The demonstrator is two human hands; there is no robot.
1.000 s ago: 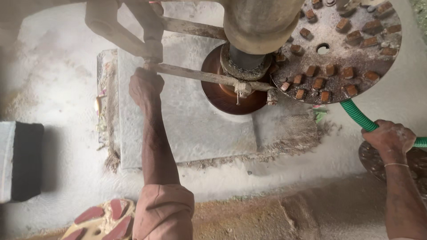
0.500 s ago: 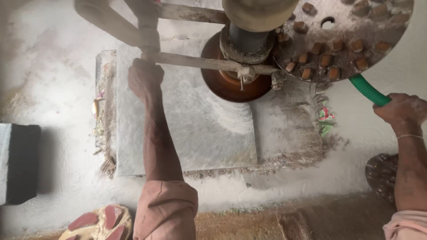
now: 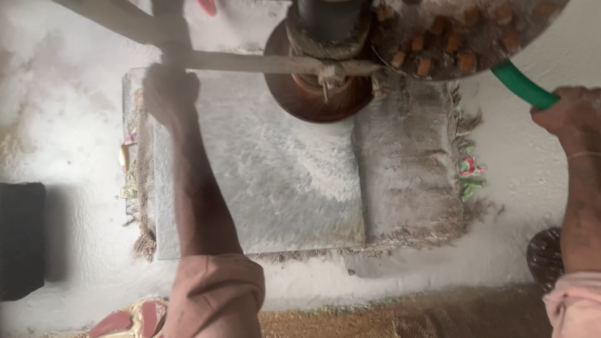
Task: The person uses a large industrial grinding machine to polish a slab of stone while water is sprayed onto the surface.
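My left hand [image 3: 169,94] is closed around a dusty metal handle bar [image 3: 263,62] that runs right to a round brown polishing head [image 3: 316,94]. The head rests on a grey stone slab [image 3: 269,181] wet with pale slurry. My right hand [image 3: 570,116] grips a green hose [image 3: 519,84] at the right edge. A large round disc studded with reddish-brown blocks [image 3: 463,44] hangs over the slab's far right corner. A dark vertical shaft [image 3: 328,19] rises above the polishing head.
Frayed sacking [image 3: 413,169] lies under the slab's right side. A black block [image 3: 22,241] sits at the left edge. White slurry covers the floor [image 3: 69,125]. A sandal [image 3: 128,319] shows at the bottom, a dark round object [image 3: 544,256] at the lower right.
The view has shifted down and closer: the slab fills more of the frame and the studded disc and shaft have slid toward the top edge. Both hands keep their grips.
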